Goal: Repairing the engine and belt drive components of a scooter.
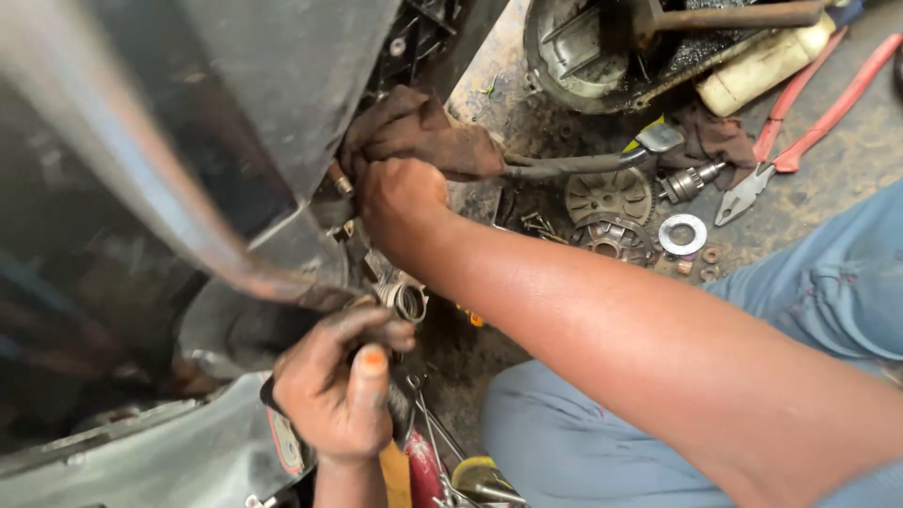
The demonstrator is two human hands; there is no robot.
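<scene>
Under the grey scooter body (235, 113), the right hand (400, 202) grips a brown rag (419, 132). Nearer, the left hand (339, 386) squeezes a dark part beside a metal ring (409, 301). Far right lie red pliers (800, 122) and a cream bottle (762, 61).

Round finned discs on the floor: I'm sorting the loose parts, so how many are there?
2: one finned disc lies flat beyond the right hand, the other sits just nearer, touching it. More may hide under the arm.

Red-handled pliers (800, 132), a flat washer (682, 233) and a cream bottle (762, 64) lie on the floor.
</scene>
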